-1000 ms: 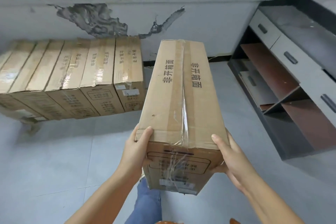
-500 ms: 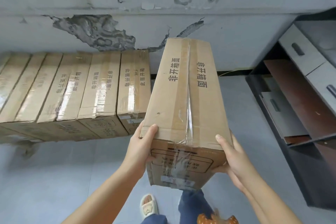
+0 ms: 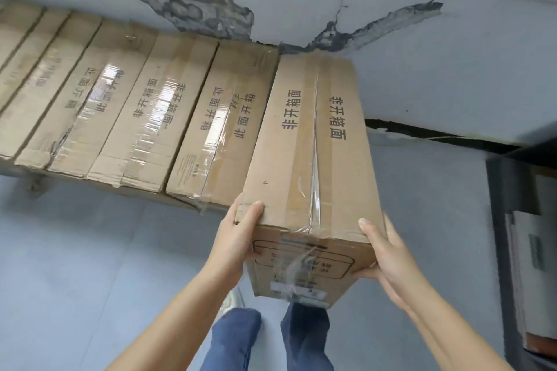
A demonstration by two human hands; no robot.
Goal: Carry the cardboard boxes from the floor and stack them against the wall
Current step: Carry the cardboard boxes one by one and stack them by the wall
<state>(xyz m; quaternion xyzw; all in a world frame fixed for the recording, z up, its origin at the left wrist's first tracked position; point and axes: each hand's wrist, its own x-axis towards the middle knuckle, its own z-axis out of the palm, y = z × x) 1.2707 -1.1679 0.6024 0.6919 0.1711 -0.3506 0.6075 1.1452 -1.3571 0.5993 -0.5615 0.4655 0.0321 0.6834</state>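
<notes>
Cardboard box, gripped by left hand and right hand, has closed in beside the stacked row at mid-frame, nearly placed.

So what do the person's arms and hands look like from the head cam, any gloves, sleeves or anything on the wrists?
Both are bare: no gloves on the left hand or the right hand, and no sleeves on either forearm as far as the frame shows. No watch, ring or band is visible. Fingernails are short and unpainted. Below the arms, blue trousers show.
</notes>
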